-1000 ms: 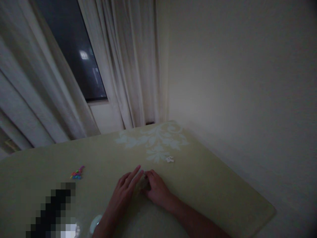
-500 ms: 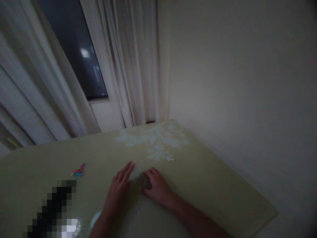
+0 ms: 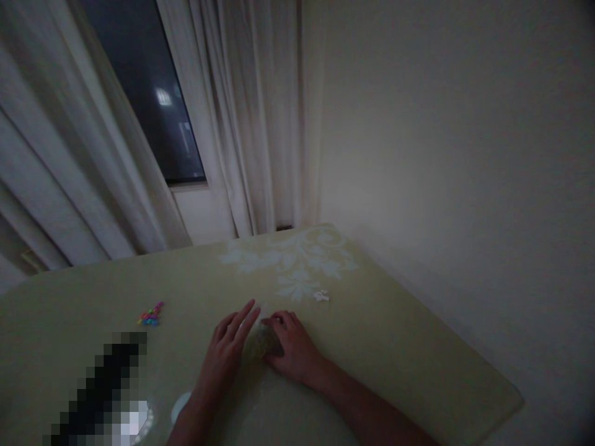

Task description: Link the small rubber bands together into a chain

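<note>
Both my hands rest on a pale green table (image 3: 400, 347) in dim light. My left hand (image 3: 227, 350) lies flat with its fingers stretched out, pointing away from me. My right hand (image 3: 290, 347) is curled, its fingertips pressed on a small dark lump (image 3: 267, 339) that lies between the two hands. What the lump is cannot be made out. The left fingertips are just beside it.
A small bunch of bright coloured bits (image 3: 151, 316) lies to the left. A tiny white piece (image 3: 320, 296) sits beyond my right hand, near a white floral print. A round pale object (image 3: 179, 407) is by my left wrist. Curtains, a dark window and a wall stand behind.
My left hand pulled back a little from the right hand, then its fingers stretched forward again. The right hand stayed curled on the dark lump. The view shifted slightly.
</note>
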{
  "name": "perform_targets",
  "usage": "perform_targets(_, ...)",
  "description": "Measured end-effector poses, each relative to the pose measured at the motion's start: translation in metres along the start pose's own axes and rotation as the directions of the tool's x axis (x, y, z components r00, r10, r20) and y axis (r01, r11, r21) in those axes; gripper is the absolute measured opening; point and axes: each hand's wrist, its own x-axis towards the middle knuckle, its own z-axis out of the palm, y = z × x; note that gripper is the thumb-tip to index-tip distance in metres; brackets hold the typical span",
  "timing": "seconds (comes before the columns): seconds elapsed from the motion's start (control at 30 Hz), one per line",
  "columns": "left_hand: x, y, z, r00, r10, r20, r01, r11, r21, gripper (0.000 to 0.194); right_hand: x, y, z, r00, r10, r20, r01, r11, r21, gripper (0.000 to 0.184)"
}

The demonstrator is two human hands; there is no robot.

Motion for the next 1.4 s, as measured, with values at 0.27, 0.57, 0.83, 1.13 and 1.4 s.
perform_targets(0.27,-0.001,-0.003,0.005,0.997,-0.077,-0.007,0.077,0.997,0.018,0.06,0.0,0.0,0.001,1.0,0.003,0.004,-0.003,0.999,-0.048,0.067)
perform_targets(0.57,-0.006,-0.01,0.008,0.895,-0.446,0.006,0.446,0.895,-0.013,0.061,0.003,0.001,-0.003,0.978,-0.107,0.18,0.142,0.971,-0.191,0.041)
perform_targets(0.83,-0.009,-0.032,0.01,0.696,-0.708,0.117,0.704,0.641,-0.306,0.082,0.003,-0.006,-0.003,0.97,-0.153,0.19,0.191,0.962,-0.197,0.056)
perform_targets(1.13,-0.01,-0.035,0.007,0.706,-0.656,0.265,0.706,0.631,-0.32,0.078,0.003,-0.005,-0.024,0.926,-0.184,0.33,0.223,0.971,-0.083,0.042)
perform_targets(1.4,0.006,-0.001,-0.017,0.804,-0.503,0.318,0.594,0.718,-0.364,0.039,-0.006,0.01,-0.059,0.957,-0.059,0.282,0.054,0.998,0.027,0.064)
